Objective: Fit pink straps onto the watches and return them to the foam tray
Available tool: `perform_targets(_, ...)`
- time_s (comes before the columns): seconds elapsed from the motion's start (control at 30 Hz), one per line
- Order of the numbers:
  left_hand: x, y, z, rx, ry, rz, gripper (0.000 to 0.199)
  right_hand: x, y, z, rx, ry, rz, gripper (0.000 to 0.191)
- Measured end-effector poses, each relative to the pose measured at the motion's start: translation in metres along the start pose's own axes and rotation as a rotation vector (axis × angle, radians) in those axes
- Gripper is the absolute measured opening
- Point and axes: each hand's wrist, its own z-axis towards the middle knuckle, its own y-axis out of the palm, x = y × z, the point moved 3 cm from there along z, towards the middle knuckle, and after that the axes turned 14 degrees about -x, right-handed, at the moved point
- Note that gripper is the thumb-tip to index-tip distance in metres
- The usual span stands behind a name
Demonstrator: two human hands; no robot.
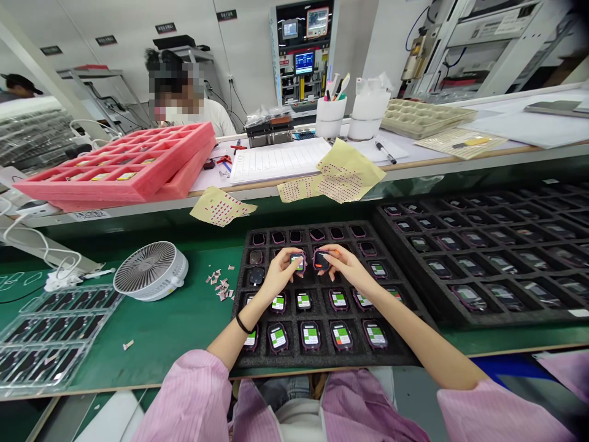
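Note:
Over a black foam tray (317,362), both my hands hold small square watch bodies. My left hand (281,270) is closed on a watch body with a lit green-and-white screen (298,263). In my right hand (346,265), the fingers pinch a dark watch body with a small orange patch (321,261). The two pieces are side by side, a small gap apart. Below them in the tray pockets lie several purple-rimmed watch bodies (310,335) with lit green-and-white screens. Dark-faced ones (317,234) fill the far row.
A second black foam tray (442,301) of watch bodies stands at right. To the left are a round fan (151,270), small pinkish scraps (223,288) and a clear plastic tray (50,337). Pink foam trays (138,162) and yellow sticker sheets (350,172) sit on the shelf; a co-worker is behind.

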Motion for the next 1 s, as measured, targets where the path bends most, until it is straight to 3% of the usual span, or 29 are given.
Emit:
perform_targets(0.27,-0.001,0.000,0.000,-0.037,0.023,-0.046,0.047,0.006,-0.003,0.002,0.027,-0.015,-0.013,0.048)
perform_targets(0.73,0.001,0.000,0.000,-0.038,0.031,-0.035,0.040,-0.004,-0.001,-0.001,0.057,0.013,0.011,0.031)
perform_targets(1.0,-0.001,-0.001,0.000,-0.045,0.001,-0.028,0.037,-0.002,-0.001,-0.001,0.056,0.023,-0.002,0.033)
